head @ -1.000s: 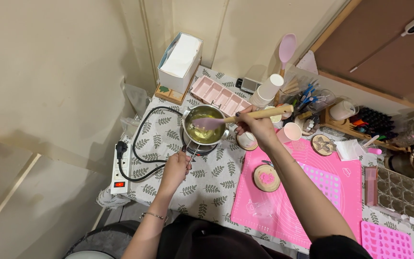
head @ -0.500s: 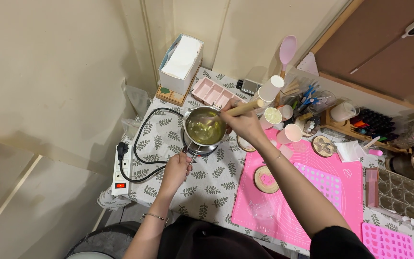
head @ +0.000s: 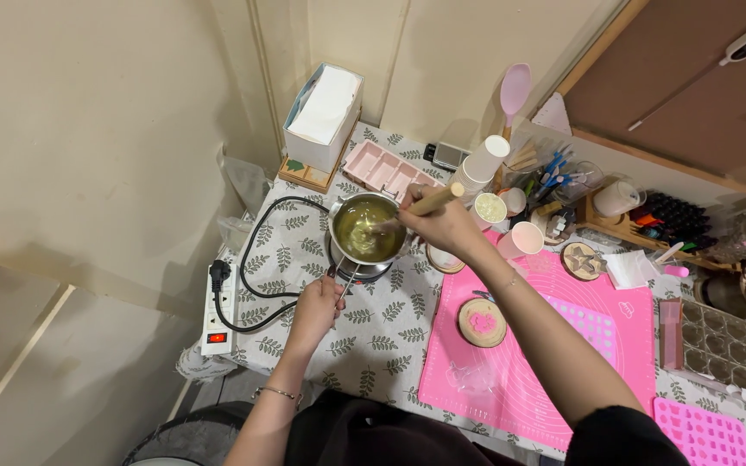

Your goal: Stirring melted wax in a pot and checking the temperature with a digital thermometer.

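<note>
Counter (head: 373,332) with leaf-print cloth, set in a corner of cream walls; pink mat (head: 554,362) on its right side, white power strip (head: 218,306) at the left edge. Left hand (head: 317,309), fingers closed on the thin wire handle (head: 347,278) of the small steel pot (head: 366,229). Pot sits on a small burner just beyond that hand, holding yellowish liquid. Right hand (head: 442,226) beside the pot rim, fingers wrapped around the wooden spatula handle (head: 429,203); spatula tip down in the liquid. Farther back: pink mould tray (head: 386,168), tissue box (head: 323,112).
</note>
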